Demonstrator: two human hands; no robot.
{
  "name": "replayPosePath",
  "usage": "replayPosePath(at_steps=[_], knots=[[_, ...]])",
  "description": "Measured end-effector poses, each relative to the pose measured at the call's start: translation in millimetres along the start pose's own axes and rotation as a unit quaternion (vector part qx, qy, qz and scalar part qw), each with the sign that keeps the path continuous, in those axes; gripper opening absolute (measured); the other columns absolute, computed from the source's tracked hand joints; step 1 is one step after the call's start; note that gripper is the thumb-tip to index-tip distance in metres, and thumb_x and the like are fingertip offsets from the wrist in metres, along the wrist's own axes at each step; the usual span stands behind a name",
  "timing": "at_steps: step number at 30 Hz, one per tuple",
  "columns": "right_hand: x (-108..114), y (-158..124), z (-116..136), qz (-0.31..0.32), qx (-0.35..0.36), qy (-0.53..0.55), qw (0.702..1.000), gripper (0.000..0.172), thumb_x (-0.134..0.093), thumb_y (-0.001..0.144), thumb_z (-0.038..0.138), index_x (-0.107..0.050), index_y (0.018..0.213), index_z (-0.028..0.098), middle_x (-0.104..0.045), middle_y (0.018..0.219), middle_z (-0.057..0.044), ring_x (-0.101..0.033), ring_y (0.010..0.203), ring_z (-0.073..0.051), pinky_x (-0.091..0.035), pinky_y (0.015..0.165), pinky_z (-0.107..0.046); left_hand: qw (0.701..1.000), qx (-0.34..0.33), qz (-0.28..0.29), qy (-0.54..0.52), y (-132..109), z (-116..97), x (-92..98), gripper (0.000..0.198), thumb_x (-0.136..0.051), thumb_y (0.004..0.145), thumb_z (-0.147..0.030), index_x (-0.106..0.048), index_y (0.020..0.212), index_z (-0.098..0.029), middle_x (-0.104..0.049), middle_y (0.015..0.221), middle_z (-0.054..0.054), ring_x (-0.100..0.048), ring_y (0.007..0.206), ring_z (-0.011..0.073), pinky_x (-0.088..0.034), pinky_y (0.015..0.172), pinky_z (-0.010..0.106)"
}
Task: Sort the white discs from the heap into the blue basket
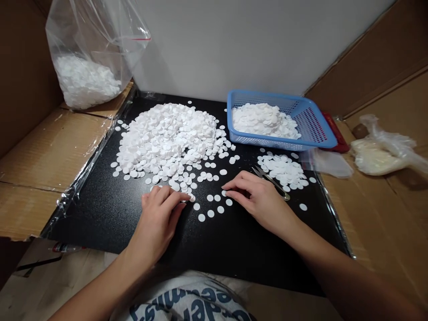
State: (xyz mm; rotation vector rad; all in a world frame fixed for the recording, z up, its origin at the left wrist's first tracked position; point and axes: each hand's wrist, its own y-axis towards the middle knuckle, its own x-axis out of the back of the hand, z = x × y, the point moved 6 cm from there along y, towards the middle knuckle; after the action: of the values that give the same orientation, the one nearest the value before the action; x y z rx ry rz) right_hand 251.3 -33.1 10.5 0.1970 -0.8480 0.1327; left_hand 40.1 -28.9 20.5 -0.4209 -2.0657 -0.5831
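Small round white discs lie loose on a black board [127, 236]. My left hand [162, 211] rests at the near edge of the large disc pile [167, 133], its fingers bent and the index fingertip at a white disc [193, 199]. Across from it, my right hand [259, 198] pinches at another white disc [224, 193] with thumb and index finger. Between the hands, several single discs [210, 213] lie flat in rough rows. Tweezers [279, 187] with pointed tips lie just beyond my right hand, partly hidden by it.
A blue basket [281, 141] holding a heap of discs stands at the back right, with a smaller disc pile [284, 171] before it. A clear bag [87, 80] of white pieces stands back left. Another plastic bag [384, 147] lies on cardboard at right. A grey wall [217, 49] rises behind.
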Motion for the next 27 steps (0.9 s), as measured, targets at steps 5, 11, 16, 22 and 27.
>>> replayPosePath(at_steps=[5, 11, 16, 22, 27], knots=[[1.5, 2.2, 1.6, 0.01, -0.028, 0.007, 1.0, 0.011, -0.059, 0.091, 0.019, -0.065, 0.082, 0.021, -0.062, 0.08, -0.002, -0.058, 0.064, -0.014, -0.048, 0.058, -0.026, 0.999, -0.035, -0.007, 0.004, -10.5, 6.2, 9.2, 0.015, -0.053, 0.097, -0.021, -0.063, 0.108, -0.024, -0.059, 0.096, 0.005, -0.051, 0.09, 0.0213, -0.042, 0.079, 0.036], [2.0, 3.0, -1.6, 0.003, -0.039, 0.011, 0.999, 0.012, -0.056, 0.092, 0.02, -0.064, 0.083, 0.021, -0.061, 0.077, -0.002, -0.058, 0.064, -0.015, -0.048, 0.057, -0.026, 0.99, -0.086, 0.037, 0.11, -36.2, 10.8, 14.2, 0.032, -0.054, 0.096, -0.028, -0.058, 0.128, -0.023, -0.056, 0.131, 0.012, -0.051, 0.116, 0.0304, -0.044, 0.096, 0.047], [-0.9, 0.7, -2.5, 0.018, -0.028, 0.017, 0.999, 0.01, -0.056, 0.092, 0.02, -0.066, 0.089, 0.022, -0.062, 0.084, -0.003, -0.059, 0.067, -0.015, -0.046, 0.056, -0.026, 0.961, -0.19, 0.091, 0.179, -55.8, 7.5, 11.2, 0.06, -0.045, 0.099, -0.047, -0.039, 0.148, -0.014, -0.042, 0.152, 0.013, -0.037, 0.14, 0.0308, -0.032, 0.112, 0.043], [-2.2, 1.6, 0.1, 0.033, -0.036, 0.026, 0.998, 0.012, -0.058, 0.085, 0.012, -0.06, 0.076, 0.021, -0.057, 0.078, 0.0, -0.051, 0.059, -0.012, -0.044, 0.054, -0.024, 0.95, -0.237, 0.146, 0.143, -74.7, 2.0, 8.9, 0.086, -0.047, 0.09, -0.065, -0.023, 0.155, -0.013, -0.046, 0.149, 0.012, -0.044, 0.138, 0.0262, -0.031, 0.117, 0.041], [0.6, 2.4, -4.5, 0.006, -0.06, 0.046, 0.997, 0.012, -0.059, 0.084, 0.011, -0.06, 0.076, 0.02, -0.056, 0.074, 0.001, -0.05, 0.058, -0.011, -0.042, 0.053, -0.023, 0.913, -0.294, 0.283, 0.025, -76.4, -21.7, 18.2, 0.066, -0.05, 0.097, -0.049, -0.027, 0.153, -0.023, -0.052, 0.144, -0.001, -0.042, 0.14, 0.0154, -0.04, 0.115, 0.03]])
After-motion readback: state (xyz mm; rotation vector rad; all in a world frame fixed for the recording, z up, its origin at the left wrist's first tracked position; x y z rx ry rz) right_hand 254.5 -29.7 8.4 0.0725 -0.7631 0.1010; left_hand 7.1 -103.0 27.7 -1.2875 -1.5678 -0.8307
